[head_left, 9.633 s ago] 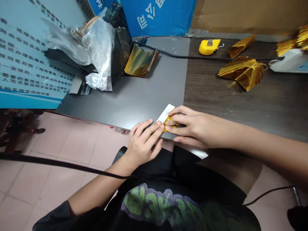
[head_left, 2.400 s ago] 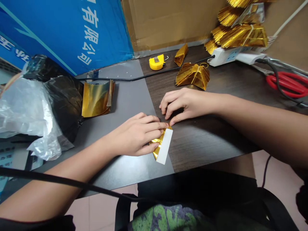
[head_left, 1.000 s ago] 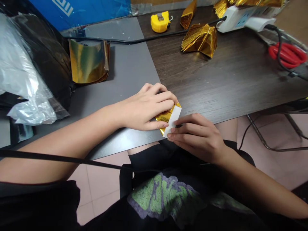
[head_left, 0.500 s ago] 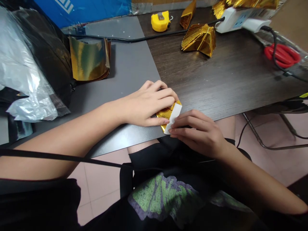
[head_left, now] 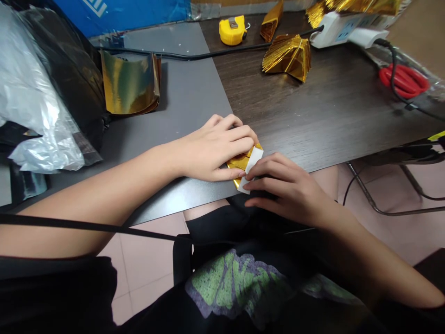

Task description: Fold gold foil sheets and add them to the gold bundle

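Two hands: both of yours meet on one small folded piece, close together and low on the work surface.
Left hand: your left hand (head_left: 212, 149) arches over the piece, its fingers curled at the top corner and your thumb lying along its lower side.
Right hand: your right hand (head_left: 287, 191) comes in from the near side, narrow, with its fingertips (head_left: 251, 182) on the white strip (head_left: 254, 159).
Grip: you cannot tell if either hand pinches or only presses.
Folded piece: the gold foil packet (head_left: 238, 165) lies flat under both hands, on the grey board (head_left: 181, 79), near the board's front edge and its seam with the dark wood table (head_left: 333, 109).
Hidden: your fingers cover most of the packet, so its folds and layers are hard to make out.
Farther off: a curved stack of gold foil sheets (head_left: 130, 83) sits on the board; a pleated gold foil fan (head_left: 287, 58), a yellow tape measure (head_left: 232, 30) and red-handled scissors (head_left: 403, 81) lie on the table.
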Demonstrator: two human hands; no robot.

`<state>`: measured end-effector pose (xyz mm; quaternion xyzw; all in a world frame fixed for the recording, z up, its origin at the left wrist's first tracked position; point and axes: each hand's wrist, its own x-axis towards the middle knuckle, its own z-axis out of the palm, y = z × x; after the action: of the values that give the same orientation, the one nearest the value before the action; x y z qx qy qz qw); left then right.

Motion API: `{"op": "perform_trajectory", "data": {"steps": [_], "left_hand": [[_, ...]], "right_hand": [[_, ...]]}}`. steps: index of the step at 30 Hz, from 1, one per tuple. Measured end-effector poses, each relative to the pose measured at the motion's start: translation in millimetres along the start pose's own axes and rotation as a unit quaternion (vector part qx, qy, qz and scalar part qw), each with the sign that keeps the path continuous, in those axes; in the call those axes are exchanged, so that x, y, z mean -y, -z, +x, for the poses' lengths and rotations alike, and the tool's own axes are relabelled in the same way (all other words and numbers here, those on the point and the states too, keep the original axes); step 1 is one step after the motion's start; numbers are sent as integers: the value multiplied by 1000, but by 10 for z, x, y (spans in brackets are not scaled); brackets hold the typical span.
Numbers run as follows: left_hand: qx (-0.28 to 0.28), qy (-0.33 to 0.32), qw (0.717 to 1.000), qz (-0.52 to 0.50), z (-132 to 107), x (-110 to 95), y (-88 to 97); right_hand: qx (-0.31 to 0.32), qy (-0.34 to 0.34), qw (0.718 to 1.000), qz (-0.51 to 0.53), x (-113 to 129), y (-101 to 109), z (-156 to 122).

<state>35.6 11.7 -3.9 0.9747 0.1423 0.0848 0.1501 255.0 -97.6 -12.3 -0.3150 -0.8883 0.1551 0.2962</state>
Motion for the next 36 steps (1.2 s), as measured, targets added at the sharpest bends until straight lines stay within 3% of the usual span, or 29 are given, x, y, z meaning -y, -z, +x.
{"op": "perform_trajectory", "data": {"steps": [7,27,36], "left_hand": [[-2,0,1000,-1,-1,3,2],[8,15,1000,-15,-5,-24,4],[-6,21,999,-46,-10,-17,2]], "right_hand": [[-42,19,999,-2,-13,-31,-28],[-47,-94,994,7,152,-41,125],[-6,-100,995,21,143,-1,126]]}}
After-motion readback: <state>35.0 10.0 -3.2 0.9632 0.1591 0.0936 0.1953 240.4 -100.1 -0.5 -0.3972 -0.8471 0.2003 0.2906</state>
